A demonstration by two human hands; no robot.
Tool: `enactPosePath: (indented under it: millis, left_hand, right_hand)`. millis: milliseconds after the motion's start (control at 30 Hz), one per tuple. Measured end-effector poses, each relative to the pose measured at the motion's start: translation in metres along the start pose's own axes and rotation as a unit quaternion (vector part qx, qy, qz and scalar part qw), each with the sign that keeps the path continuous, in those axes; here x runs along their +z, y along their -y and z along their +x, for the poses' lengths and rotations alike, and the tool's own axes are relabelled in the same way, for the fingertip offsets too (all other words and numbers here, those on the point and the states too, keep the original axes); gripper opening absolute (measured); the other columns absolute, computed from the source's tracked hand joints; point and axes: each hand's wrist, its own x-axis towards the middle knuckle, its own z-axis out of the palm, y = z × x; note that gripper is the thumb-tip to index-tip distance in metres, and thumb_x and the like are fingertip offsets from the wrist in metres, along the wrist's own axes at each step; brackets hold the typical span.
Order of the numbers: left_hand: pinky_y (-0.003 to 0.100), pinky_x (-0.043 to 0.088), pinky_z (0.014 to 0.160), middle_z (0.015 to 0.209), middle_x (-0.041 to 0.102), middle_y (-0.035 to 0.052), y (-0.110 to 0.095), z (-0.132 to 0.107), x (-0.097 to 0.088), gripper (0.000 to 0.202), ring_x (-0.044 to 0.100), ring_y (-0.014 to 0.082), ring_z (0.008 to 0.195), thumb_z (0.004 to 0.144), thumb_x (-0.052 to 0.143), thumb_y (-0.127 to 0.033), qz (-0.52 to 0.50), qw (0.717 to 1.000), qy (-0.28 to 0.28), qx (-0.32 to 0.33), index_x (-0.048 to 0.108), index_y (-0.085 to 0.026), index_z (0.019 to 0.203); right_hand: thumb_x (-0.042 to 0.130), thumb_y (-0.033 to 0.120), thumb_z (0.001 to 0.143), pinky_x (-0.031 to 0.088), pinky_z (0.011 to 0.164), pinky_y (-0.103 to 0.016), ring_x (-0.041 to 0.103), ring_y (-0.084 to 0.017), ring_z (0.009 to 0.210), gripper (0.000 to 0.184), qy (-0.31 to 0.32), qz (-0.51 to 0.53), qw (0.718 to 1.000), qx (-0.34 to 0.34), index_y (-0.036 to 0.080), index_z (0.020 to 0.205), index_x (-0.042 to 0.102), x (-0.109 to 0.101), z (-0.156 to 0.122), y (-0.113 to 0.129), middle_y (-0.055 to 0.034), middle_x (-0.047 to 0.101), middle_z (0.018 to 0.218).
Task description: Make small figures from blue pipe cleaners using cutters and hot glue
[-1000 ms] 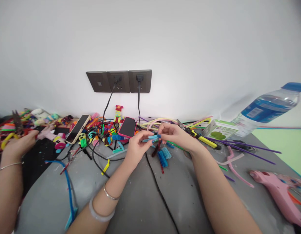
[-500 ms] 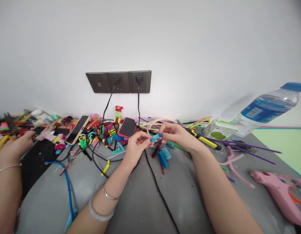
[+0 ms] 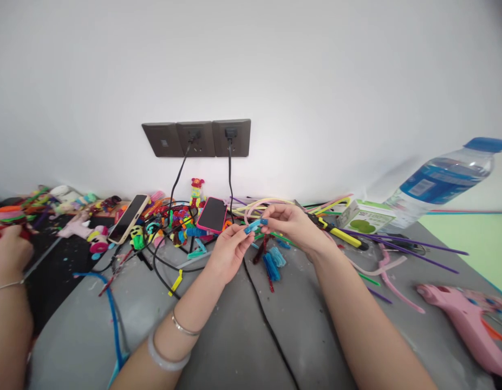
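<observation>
My left hand [image 3: 228, 250] and my right hand [image 3: 293, 223] meet above the grey table [image 3: 234, 330], both pinching a short light-blue pipe-cleaner piece [image 3: 255, 224] between fingertips. Each hand grips one end of it. Just below them lie several folded blue pipe-cleaner pieces [image 3: 273, 261] and a dark red one [image 3: 261, 250]. A black cable [image 3: 263, 311] runs under my hands toward me.
Another person's hand [image 3: 7, 250] works at the far left over a colourful craft pile [image 3: 67, 208]. Two phones [image 3: 128, 217] [image 3: 213, 213] charge from wall sockets [image 3: 196, 138]. A yellow-handled cutter [image 3: 336, 231], purple sticks [image 3: 405, 242], a water bottle [image 3: 441, 181] and a pink glue gun [image 3: 465, 322] lie right.
My hands have tilted the blue piece and lifted it slightly. The other person's hand at the left has pulled back toward the edge, and its scissors are out of sight.
</observation>
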Motion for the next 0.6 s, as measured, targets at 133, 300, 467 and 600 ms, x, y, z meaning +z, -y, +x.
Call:
enactPosePath:
  millis: [133,300,467,600]
  left_hand:
    - [0.014,0.057,0.068,0.069,0.068,-0.0035,-0.0010,-0.0016,0.0011,0.031,0.067,0.0057,0.065,0.060,0.089,-0.018,0.011,0.999,0.017,0.028,0.059,-0.015,0.067]
    - [0.016,0.058,0.066,0.068,0.069,-0.0034,-0.0018,-0.0025,-0.0014,0.038,0.068,0.0069,0.064,0.053,0.094,-0.027,0.042,0.996,0.042,0.060,0.063,-0.014,0.071]
    - [0.016,0.058,0.067,0.064,0.065,-0.0045,-0.0004,-0.0025,-0.0026,0.039,0.069,0.0083,0.066,0.054,0.094,-0.026,0.044,0.997,0.056,0.029,0.061,-0.014,0.071]
    - [0.018,0.058,0.070,0.066,0.065,-0.0039,0.0001,-0.0021,-0.0035,0.036,0.069,0.0089,0.067,0.057,0.092,-0.025,0.048,0.996,0.073,-0.011,0.062,-0.015,0.074]
  right_hand:
    - [0.087,0.041,0.065,0.055,0.064,-0.025,0.065,-0.011,0.060,0.031,-0.009,0.016,1.000,0.006,0.017,0.076,0.068,-0.0003,0.0008,-0.0009,-0.0004,0.070,0.067]
    - [0.088,0.041,0.063,0.053,0.060,-0.024,0.064,-0.011,0.058,0.032,-0.009,0.016,0.999,0.032,0.017,0.075,0.070,-0.0044,-0.0006,0.0011,-0.0007,0.071,0.066]
    - [0.088,0.039,0.064,0.050,0.059,-0.022,0.062,-0.009,0.058,0.030,-0.006,0.011,1.000,0.022,0.017,0.074,0.070,-0.0050,-0.0020,0.0031,0.0009,0.070,0.066]
    - [0.086,0.039,0.067,0.049,0.060,-0.023,0.061,-0.009,0.059,0.028,-0.004,0.000,1.000,0.024,0.018,0.076,0.070,-0.0059,-0.0034,0.0046,0.0008,0.070,0.070]
